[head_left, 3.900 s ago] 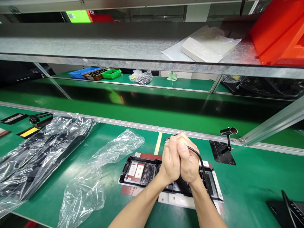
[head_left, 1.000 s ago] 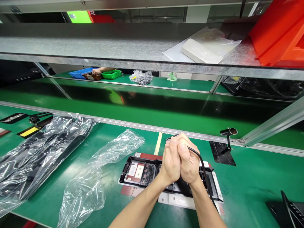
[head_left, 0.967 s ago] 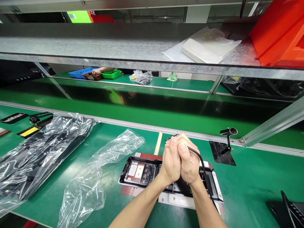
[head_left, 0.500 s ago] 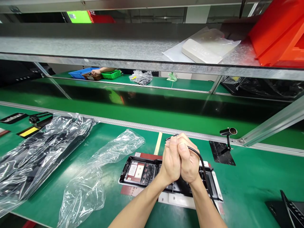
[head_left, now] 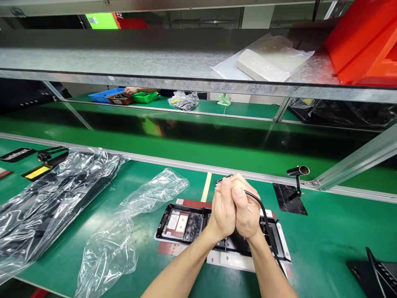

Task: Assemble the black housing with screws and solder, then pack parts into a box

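So the housing [head_left: 163, 225] is a shallow, long black tray thing with a pale rim, lying flat on the bench right under the hands. Its left end shows 2 whitish patches plus a black block with round spots; the middle's hidden. Left hand [head_left: 223, 209] and right hand [head_left: 248, 207] are curled tight and pressed together around the end of a black cable [head_left: 267, 221]; can't tell what's inside the grip.

Count: 1 housing, 1 cable, 1 crumpled clear bag [head_left: 111, 244], 1 metal tube [head_left: 298, 171] on a stand, 3 small bins [head_left: 145, 97] across the way, with another person's hand [head_left: 132, 90] at them.

Bench [head_left: 322, 236] is glossy green, with a grey metal shelf [head_left: 124, 54] above holding a red bin [head_left: 366, 45].
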The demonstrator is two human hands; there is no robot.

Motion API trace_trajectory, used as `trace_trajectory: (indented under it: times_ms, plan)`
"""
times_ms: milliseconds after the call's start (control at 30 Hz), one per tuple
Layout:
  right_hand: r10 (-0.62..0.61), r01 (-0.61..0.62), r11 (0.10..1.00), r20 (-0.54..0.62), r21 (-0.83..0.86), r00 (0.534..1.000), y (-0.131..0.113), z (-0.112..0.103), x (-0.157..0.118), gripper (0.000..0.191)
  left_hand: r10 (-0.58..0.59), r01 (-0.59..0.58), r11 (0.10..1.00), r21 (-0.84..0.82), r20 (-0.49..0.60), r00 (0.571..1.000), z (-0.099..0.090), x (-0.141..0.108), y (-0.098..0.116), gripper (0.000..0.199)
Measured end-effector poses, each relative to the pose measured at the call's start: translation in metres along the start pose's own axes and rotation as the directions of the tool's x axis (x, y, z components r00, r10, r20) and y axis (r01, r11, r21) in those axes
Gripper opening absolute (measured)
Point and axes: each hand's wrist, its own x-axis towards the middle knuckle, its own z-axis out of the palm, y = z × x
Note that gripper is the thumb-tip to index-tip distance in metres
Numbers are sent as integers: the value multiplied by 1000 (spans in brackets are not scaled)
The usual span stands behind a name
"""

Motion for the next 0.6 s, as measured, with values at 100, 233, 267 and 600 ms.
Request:
trace_trajectory:
  times_ms: [100, 233, 267, 600]
  plan:
    - [-2, 2, 1000, 1, -2, 1000, 0, 0, 0, 38, -14, 15, 999, 33, -32, 999, 0, -2, -2, 64]
    - [-9, 9, 1000, 0, -7, 1000, 0, 0, 0, 38, -24, 24, 1000, 20, -28, 999, 0, 0, 0, 65]
    - [-10, 10, 1000, 1, -6, 1000, 0, 0, 0, 38, -23, 23, 1000, 1, -12, 1000, 0, 1, 2, 66]
    - [-13, 13, 1000, 0, -8, 1000, 0, 1, 1, 39, -17, 17, 1000, 17, -13, 1000, -1, 1, 2, 63]
